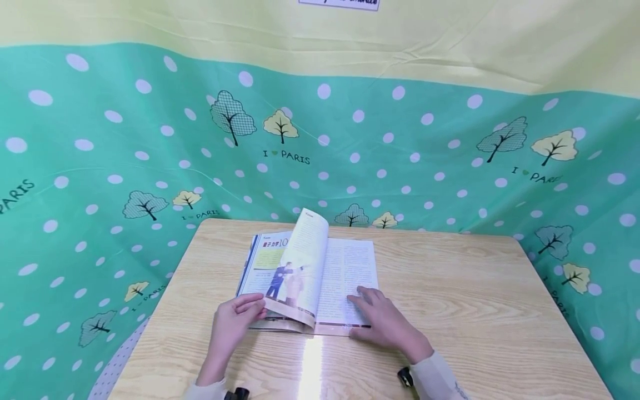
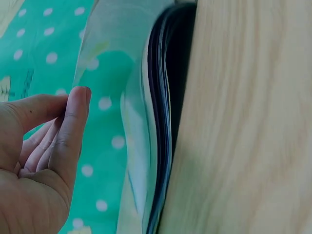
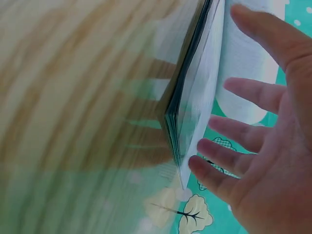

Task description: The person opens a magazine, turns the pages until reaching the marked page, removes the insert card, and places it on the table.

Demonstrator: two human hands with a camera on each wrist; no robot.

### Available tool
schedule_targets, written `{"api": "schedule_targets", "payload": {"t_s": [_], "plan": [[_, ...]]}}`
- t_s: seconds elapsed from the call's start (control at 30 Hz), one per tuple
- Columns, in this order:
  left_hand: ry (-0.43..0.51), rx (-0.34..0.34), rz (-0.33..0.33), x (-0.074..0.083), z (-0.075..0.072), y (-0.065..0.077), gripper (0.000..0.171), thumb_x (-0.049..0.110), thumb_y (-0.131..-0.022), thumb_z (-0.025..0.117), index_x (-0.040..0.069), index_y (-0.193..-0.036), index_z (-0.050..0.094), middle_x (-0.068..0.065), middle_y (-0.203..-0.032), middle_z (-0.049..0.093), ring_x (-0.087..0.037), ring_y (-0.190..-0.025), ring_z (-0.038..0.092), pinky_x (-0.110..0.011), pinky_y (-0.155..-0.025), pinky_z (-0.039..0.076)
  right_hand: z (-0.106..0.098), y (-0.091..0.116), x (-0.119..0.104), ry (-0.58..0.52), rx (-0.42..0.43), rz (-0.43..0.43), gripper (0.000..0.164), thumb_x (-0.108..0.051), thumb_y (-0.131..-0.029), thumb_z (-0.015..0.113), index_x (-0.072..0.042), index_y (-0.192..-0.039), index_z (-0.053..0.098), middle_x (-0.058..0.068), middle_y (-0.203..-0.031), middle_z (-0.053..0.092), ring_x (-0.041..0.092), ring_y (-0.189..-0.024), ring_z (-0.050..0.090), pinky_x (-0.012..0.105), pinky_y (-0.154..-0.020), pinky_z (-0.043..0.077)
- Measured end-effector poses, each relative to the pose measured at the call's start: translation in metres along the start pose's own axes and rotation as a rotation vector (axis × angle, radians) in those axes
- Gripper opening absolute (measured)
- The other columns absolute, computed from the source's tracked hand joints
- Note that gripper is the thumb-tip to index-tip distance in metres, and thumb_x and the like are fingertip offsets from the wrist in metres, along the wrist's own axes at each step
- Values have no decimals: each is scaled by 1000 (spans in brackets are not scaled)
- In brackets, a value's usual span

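An open magazine [image 1: 347, 266] lies on the wooden table, its right side covered in columns of small print. One leaf [image 1: 306, 250], printed with a picture of figures, stands curled up over the left side. My left hand [image 1: 234, 322] pinches that leaf near its lower left corner; the left wrist view shows thumb and fingertip together at the sheet's edge. Over the lower right part of the magazine is my right hand [image 1: 387, 322], fingers spread. In the right wrist view its fingers [image 3: 239, 126] are extended and hold nothing.
The wooden table [image 1: 465, 289] extends on both sides of the magazine. Behind it hangs a green dotted cloth [image 1: 400, 161] with printed trees, which also runs down both sides. Light reflects off the table [image 1: 311, 366] in front of the magazine.
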State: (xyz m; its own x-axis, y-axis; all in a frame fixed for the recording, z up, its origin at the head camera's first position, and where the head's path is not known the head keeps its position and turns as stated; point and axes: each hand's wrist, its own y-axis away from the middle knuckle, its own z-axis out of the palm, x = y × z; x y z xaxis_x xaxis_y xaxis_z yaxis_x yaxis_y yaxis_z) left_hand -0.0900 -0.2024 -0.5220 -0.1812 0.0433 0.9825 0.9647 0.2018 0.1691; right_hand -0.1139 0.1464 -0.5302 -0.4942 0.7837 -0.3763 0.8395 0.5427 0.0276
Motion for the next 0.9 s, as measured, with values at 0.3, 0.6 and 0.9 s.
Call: {"api": "schedule_targets", "payload": {"t_s": [0.3,0.6,0.9], "plan": [[-73,120,-65,-8,-34,7,28,4,-92,72,-9,-115,68,-18,-94,74,-22,-79,74,-28,-75,62,-2,3,-2,20,-77,2,73,-43,-85,79,-11,-145,51,20,-153,38,40,-139,34,59,-112,35],[-136,143,-103,-17,-49,8,29,8,-93,70,-9,-117,67,-17,-96,74,-20,-80,74,-27,-75,62,-1,2,0,22,-90,3,74,-45,-85,79,-13,-146,51,19,-154,36,38,-140,33,58,-113,34],[-188,146,-113,-26,-59,7,31,8,-94,68,-9,-120,65,-17,-99,74,-18,-79,73,-25,-74,62,-2,1,1,10,-92,-9,68,-43,-88,76,-13,-145,52,19,-154,37,38,-140,34,59,-112,35]]}}
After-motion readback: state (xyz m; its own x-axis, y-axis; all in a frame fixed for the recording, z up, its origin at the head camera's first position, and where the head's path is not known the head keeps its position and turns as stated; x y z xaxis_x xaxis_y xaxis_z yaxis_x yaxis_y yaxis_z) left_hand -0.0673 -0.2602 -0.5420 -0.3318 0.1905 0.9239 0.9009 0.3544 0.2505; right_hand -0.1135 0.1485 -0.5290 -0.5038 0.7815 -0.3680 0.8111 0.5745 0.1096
